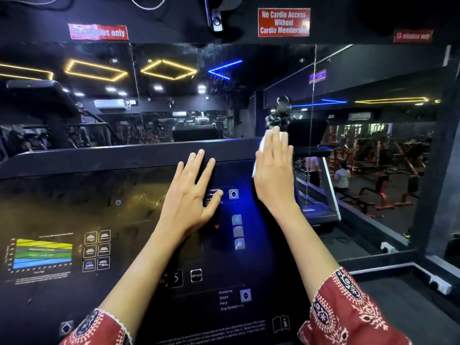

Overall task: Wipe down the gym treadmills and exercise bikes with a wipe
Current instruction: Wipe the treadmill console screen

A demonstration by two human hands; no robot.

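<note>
A black treadmill console [99, 195] fills the lower left of the head view, with a coloured chart, icon buttons and lit labels. My left hand [191, 192] lies flat on the panel, fingers straight and spread, tips reaching its upper rim. My right hand [273, 170] presses a white wipe [261, 145] against the console's upper right corner with straight fingers. Most of the wipe is hidden under the palm; only its left edge and top show.
A large mirror wall [174, 95] stands just behind the console and reflects the gym, lights and a person. To the right, a glass partition [373, 170] shows another treadmill and red benches. A black ledge with white sockets [440, 285] runs at the lower right.
</note>
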